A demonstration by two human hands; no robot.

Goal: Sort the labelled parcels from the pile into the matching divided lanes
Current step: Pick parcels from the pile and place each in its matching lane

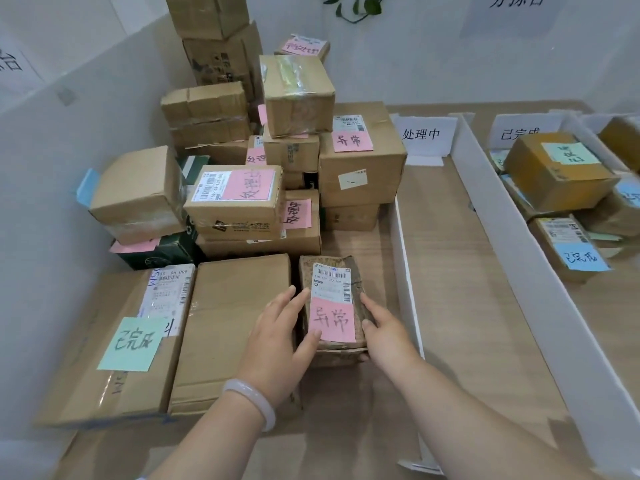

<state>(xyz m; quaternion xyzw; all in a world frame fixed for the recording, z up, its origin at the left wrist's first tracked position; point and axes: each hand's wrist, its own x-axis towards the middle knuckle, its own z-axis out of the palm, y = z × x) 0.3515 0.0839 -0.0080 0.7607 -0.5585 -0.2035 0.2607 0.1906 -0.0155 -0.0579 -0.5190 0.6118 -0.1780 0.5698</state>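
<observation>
Entry, as I view it: left hand [280, 341], fingers straight, presses left side of small parcel [341, 351]. Parcel: creased brown cardboard block, barcode label [330, 282], pink note [332, 320], lying just left of white divider [405, 271]. Right hand [384, 334], fingers straight, presses its right side.

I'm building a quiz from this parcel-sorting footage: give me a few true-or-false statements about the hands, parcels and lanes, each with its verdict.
1. The left hand and the right hand both touch the small parcel. True.
2. That parcel's note is green. False: it is pink.
3. The lane in front of the 处理中 sign is packed with parcels. False: no parcels show in it.
4. A bracelet sits on the left wrist. True.
5. The flat box at the near left bears a green note. True.
</observation>
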